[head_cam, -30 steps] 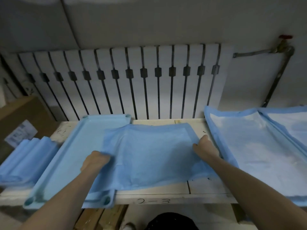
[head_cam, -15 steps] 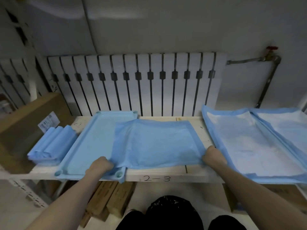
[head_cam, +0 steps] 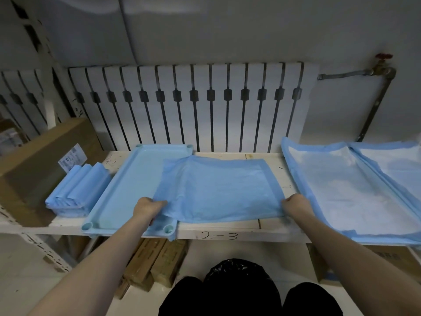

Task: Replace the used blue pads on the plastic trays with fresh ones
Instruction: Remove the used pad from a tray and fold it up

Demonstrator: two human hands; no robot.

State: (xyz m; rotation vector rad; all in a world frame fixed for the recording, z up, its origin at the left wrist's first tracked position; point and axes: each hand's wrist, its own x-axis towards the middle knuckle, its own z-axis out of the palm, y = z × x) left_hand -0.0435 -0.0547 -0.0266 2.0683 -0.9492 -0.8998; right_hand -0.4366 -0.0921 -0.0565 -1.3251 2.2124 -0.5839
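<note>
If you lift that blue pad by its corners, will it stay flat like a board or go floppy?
Probably floppy: the blue pad drapes across the plastic tray and wrinkles between the left hand and right hand. It looks thin, so likely very light. Held by one corner, it would probably dangle.

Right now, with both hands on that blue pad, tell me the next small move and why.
Probably slide the thin blue rectangular pad leftward: left hand and right hand grip its near corners, yet only its left part overlaps the bare light-blue plastic tray.
</note>
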